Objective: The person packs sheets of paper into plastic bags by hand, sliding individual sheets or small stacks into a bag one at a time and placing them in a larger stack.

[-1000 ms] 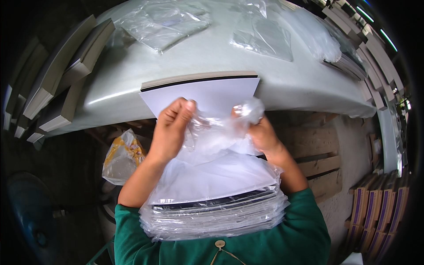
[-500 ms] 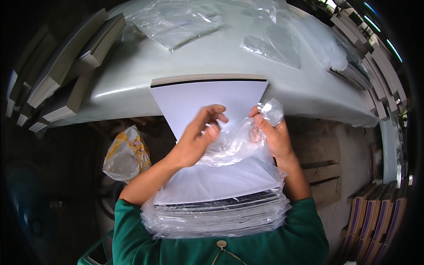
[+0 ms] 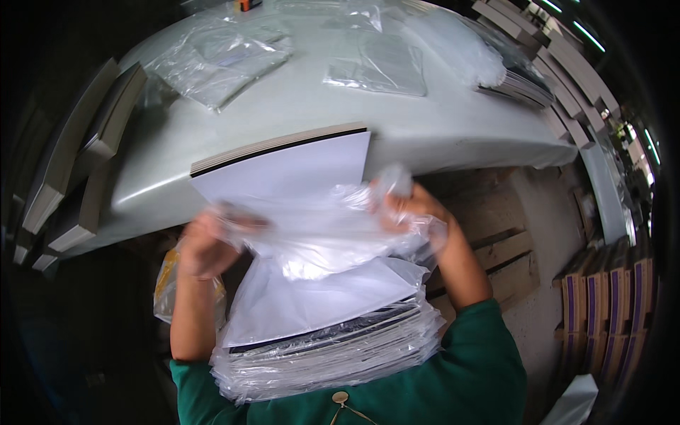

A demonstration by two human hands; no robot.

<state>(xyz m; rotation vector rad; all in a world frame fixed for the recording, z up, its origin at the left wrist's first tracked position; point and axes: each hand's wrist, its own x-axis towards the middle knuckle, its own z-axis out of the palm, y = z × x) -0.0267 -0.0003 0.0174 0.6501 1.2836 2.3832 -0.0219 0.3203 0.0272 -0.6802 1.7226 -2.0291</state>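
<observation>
Right hand (image 3: 407, 205): gripping bunched plastic film (image 3: 319, 230), some of it trailing past the wrist.
Left hand (image 3: 207, 244): blurred, film across the fingers; can't tell if it's pinched or just touching.
Film: spread between both hands, above the wrapped stack (image 3: 326, 361) and over the near part of the white-faced boards (image 3: 290, 166).
White-faced boards: far edge at the table (image 3: 453, 145) edge, near end hidden under film.
Wrapped stack: bagged flat pieces layered against the green shirt (image 3: 467, 361), tilted a bit.
Tear risk: thin film could split if the hands pull unevenly or a board corner snags it.
Slip risk: slick bags in the stack could slide over each other if an arm knocks them.
Table top: loose clear bags (image 3: 219, 60), lying flat.
Cartons (image 3: 598, 304): purple stripes, lower right.
Printing: yellow print on the carrier bag (image 3: 166, 283) beside the left forearm; no legible writing or brand.
</observation>
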